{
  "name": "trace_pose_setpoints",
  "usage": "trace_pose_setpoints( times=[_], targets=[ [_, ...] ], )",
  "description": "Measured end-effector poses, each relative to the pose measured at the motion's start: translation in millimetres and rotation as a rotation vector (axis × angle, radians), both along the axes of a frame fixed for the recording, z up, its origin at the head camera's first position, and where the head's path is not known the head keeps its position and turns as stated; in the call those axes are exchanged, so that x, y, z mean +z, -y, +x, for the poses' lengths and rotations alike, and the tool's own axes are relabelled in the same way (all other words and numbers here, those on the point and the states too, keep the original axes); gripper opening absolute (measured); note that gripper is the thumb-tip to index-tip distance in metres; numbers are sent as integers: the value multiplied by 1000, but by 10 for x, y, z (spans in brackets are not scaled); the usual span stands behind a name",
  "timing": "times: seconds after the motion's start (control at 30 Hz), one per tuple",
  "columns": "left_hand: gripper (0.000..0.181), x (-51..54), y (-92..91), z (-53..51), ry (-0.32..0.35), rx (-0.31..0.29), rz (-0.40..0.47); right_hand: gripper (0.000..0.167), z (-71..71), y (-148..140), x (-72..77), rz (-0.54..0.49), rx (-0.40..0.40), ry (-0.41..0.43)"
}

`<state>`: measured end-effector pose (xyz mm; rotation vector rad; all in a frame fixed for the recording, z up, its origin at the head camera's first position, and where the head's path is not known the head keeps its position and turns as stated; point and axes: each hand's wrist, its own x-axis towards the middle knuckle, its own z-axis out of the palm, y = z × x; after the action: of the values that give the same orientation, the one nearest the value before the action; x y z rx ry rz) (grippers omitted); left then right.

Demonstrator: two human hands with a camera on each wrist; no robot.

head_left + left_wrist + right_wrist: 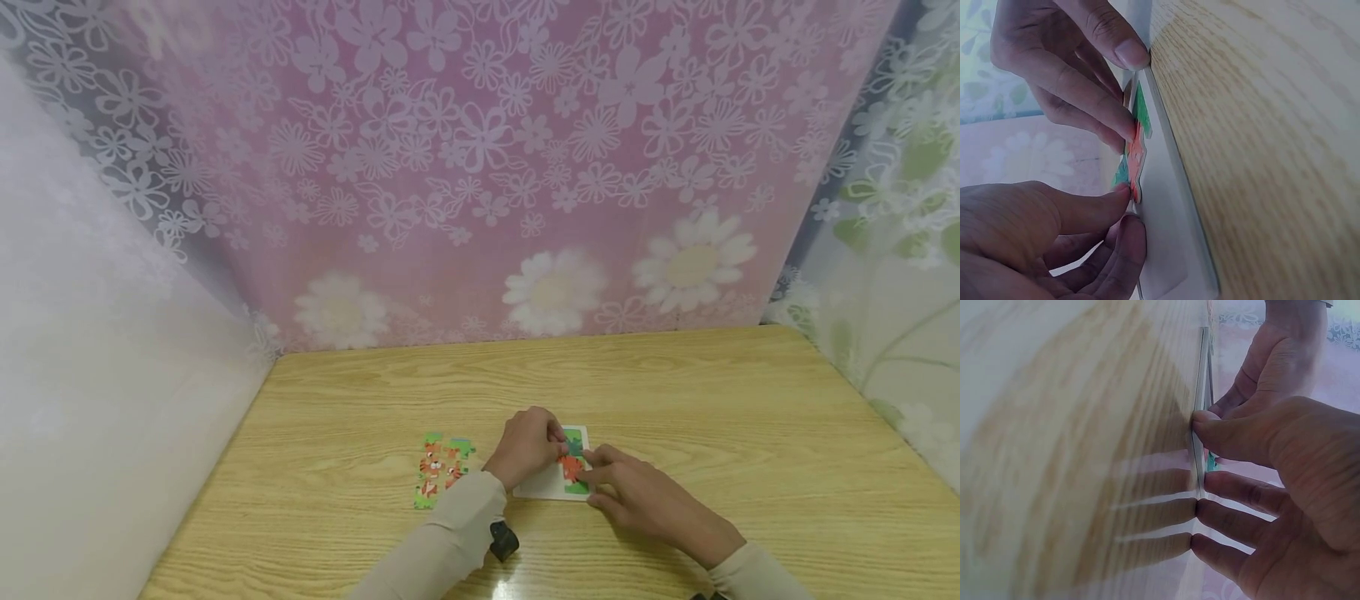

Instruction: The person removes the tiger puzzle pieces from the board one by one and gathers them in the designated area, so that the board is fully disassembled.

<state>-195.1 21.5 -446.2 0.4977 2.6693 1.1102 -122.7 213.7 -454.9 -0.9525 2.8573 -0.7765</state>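
A white-framed puzzle board (536, 486) lies flat on the table, with green and orange picture pieces (572, 467) along its right side. My left hand (525, 446) reaches over the board with bent fingers. In the left wrist view, its thumb and fingertips pinch at the edge of an orange puzzle piece (1136, 156). From the right, my right hand (641, 497) spreads fairly straight fingers over the board's edge. Its index fingertip touches the pieces, and its thumb (1213, 428) rests against the board's rim. The hands hide part of the board.
To the left of the board, several loose puzzle pieces (429, 467) with orange animal pictures lie on the wood-grain table (337, 417). A flowered pink curtain (450, 167) stands behind the table. Pale curtains hang at both sides.
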Motion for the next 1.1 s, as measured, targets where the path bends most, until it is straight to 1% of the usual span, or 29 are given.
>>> trace_pose_setpoints(
  times=[0.2, 0.5, 0.63, 0.87, 1.1],
  targets=[
    [11, -13, -5, -2, -11, 8, 7, 33, -3, -6, -6, -7, 10, -8],
    [14, -33, -3, -18, -30, 4, -13, 32, -9, -9, -18, -17, 14, -8],
    [14, -47, 4, -19, -44, -1, -6, 32, -7, -7, -18, -13, 9, -3],
    [9, -23, -12, -7, -64, 13, -29, 31, -6, -9, -17, -13, 5, -7],
    [7, -14, -1, -5, -66, 8, -7, 31, -9, -10, -21, -17, 18, -9]
  ],
)
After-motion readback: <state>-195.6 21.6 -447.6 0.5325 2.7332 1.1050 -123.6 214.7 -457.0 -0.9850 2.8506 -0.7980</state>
